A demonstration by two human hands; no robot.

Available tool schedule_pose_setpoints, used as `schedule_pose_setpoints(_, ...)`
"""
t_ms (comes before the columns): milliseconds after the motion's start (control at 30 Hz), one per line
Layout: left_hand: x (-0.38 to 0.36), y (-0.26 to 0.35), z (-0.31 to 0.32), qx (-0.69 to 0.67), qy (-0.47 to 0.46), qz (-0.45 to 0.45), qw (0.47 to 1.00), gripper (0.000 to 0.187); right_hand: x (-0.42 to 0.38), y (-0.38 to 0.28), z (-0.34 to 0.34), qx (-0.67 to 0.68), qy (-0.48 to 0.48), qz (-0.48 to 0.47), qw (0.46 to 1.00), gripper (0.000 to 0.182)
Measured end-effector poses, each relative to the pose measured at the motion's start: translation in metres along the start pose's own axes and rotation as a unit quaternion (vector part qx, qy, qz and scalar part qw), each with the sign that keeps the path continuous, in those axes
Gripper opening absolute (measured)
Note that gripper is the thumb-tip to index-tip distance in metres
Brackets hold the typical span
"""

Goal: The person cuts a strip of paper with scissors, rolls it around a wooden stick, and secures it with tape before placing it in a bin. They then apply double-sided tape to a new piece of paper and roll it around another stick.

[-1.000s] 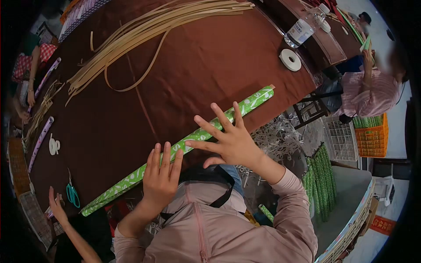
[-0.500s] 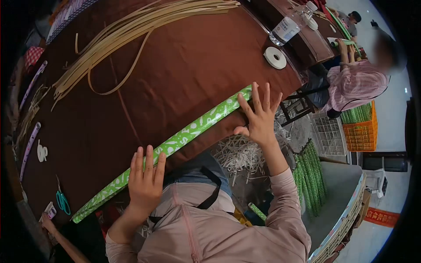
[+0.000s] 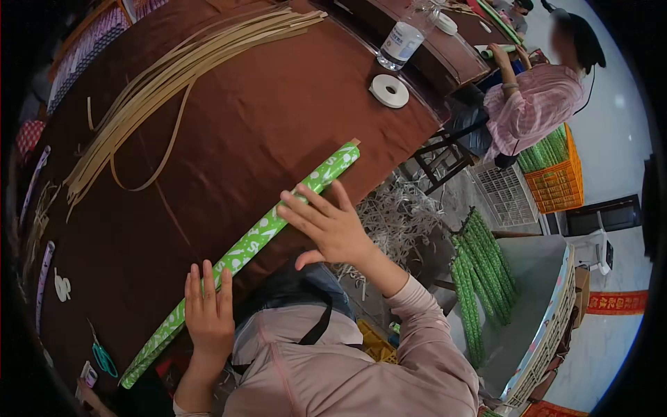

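A long green roll of patterned paper with white print lies slantwise along the brown table's near edge. At its upper end a short brown tip sticks out. My left hand rests flat on the roll's lower half, fingers stretched out together. Over the upper half lies my right hand, its fingers spread across the paper and the thumb held away towards me. Neither hand is wrapped around the roll.
Tan strips lie across the table's far side. A white tape roll and a bottle stand at the right; teal-handled scissors lie lower left. A co-worker sits beyond, near an orange crate. Shredded paper covers the floor.
My right hand has slid from the roll's upper end down towards its middle. The brown tip now shows at that end. My left hand stays on the lower half; the whole view has shifted.
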State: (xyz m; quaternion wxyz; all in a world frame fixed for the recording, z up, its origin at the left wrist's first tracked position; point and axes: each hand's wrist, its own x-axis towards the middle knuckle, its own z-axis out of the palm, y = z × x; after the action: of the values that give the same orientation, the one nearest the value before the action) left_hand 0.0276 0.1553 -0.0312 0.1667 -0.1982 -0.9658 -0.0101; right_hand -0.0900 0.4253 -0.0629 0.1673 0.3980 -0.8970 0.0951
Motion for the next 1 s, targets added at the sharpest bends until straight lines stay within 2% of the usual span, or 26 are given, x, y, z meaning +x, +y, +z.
schedule_pose_setpoints(33, 0.000, 0.000, 0.000, -0.002, -0.001, -0.003, 1.000, 0.030, -0.001, 0.010, -0.004, 0.028, 0.006, 0.038, 0.999, 0.094)
schedule_pose_setpoints(200, 0.001, -0.001, 0.001, -0.002, 0.006, -0.005, 1.000, 0.030, -0.017, 0.080, -0.010, -0.080, 0.064, 0.219, 0.970, 0.101)
schedule_pose_setpoints(267, 0.002, -0.004, 0.000, -0.010, 0.011, -0.002, 1.000, 0.034, -0.012, 0.079, -0.022, -0.060, 0.134, 0.236, 0.961, 0.099)
schedule_pose_setpoints(300, 0.006, -0.007, -0.006, -0.034, -0.002, -0.001, 0.999, 0.036, -0.004, 0.068, -0.026, -0.036, 0.168, 0.195, 0.966, 0.088)
schedule_pose_setpoints(367, 0.011, -0.015, -0.014, -0.059, -0.010, -0.001, 0.998, 0.044, 0.019, 0.028, -0.030, 0.018, 0.101, 0.041, 0.994, 0.073)
schedule_pose_setpoints(400, 0.010, -0.018, -0.014, -0.063, -0.010, -0.004, 0.998, 0.045, 0.038, 0.007, -0.039, 0.088, 0.038, -0.068, 0.993, 0.061)
schedule_pose_setpoints(467, 0.010, -0.023, -0.019, -0.082, -0.010, -0.010, 0.997, 0.047, 0.056, -0.018, -0.028, 0.133, -0.011, -0.135, 0.982, 0.055)
schedule_pose_setpoints(567, -0.002, -0.024, -0.019, -0.089, -0.003, -0.038, 0.995, 0.048, 0.069, -0.031, -0.024, 0.148, -0.028, -0.131, 0.980, 0.047)
schedule_pose_setpoints(733, -0.018, -0.024, -0.016, -0.105, 0.022, -0.107, 0.988, 0.047, 0.071, -0.032, -0.021, 0.122, -0.020, -0.162, 0.979, 0.049)
schedule_pose_setpoints(800, -0.024, -0.027, -0.021, -0.060, 0.011, -0.081, 0.995, 0.046, 0.071, -0.032, -0.018, 0.118, -0.017, -0.170, 0.978, 0.048)
schedule_pose_setpoints(1000, -0.056, -0.036, -0.025, 0.023, 0.023, -0.110, 0.993, 0.039, 0.071, -0.034, -0.018, 0.117, -0.016, -0.160, 0.980, 0.040)
